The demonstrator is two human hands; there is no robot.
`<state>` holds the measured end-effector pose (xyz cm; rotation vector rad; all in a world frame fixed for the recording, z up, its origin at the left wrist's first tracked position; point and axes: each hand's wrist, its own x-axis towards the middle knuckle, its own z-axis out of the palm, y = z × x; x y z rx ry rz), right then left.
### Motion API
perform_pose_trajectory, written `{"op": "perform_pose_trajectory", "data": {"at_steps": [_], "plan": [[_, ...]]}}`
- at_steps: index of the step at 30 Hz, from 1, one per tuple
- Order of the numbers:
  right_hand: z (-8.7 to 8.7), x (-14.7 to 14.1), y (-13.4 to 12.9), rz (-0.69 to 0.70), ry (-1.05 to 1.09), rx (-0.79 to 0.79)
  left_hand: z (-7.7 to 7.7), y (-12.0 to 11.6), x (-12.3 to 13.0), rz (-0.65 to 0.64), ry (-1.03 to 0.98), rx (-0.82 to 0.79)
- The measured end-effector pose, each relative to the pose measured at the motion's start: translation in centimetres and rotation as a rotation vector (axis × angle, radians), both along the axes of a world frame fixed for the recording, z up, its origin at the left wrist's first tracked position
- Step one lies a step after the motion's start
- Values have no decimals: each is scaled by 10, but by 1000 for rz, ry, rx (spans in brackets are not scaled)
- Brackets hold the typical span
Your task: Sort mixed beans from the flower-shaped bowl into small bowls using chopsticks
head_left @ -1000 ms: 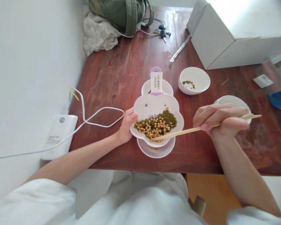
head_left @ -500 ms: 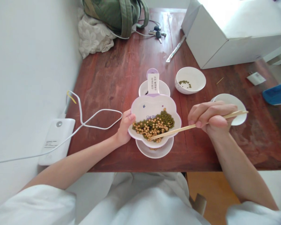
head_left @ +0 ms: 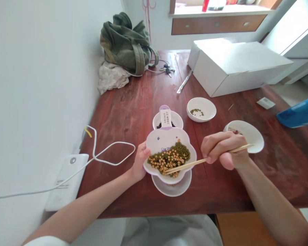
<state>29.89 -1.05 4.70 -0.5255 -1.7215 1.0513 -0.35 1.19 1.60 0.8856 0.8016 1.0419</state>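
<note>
White rectangular device: sitting in the lower left of the frame, beside the wall.
White looped cable: crossing the device, curling over the left part of the reddish-brown wooden table.
Olive-green cloth bag: slumping in the upper left, just above a pale floral cloth.
Left hand: clamping the dish's left edge, thumb lapping over the rim, staying well apart from the other hand.
White cloud-shaped dish with lilac rim and handle: tilting at the centre of the frame, handle and paper label pointing up-frame.
Mixed green, tan and dark beans: filling the dish's lower half.
White round bowls: peeking out beyond the dish's handle end, holding dark beans, and below its lower edge; cannot tell whether touching it.
White bowl with green beans: standing right of centre.
Pale wooden chopsticks: slanting down-left, tips lying among the beans.
Right hand: pinching the chopsticks, fingers curling around.
White cardboard box: occupying the upper right.
White bowl with reddish contents: standing behind the right hand, partly hidden.
Blue object: showing at the right edge.
</note>
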Motion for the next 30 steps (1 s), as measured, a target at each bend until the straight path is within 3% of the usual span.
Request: {"op": "perform_pose_trajectory", "data": {"at_steps": [6,18,26,30], "plan": [[-7,-1,3,2,-9,29,0,0,-4,-42,6,5],[-10,-9,3,-21,-6,-20,-25,-7,-19,35,48,-38],[-12,-12,3,-40,57,-61,-15,-7,-17,67,97,-21],[-13,-13,2,-58,94,-85,-8,-6,-13,24,67,-11]]}}
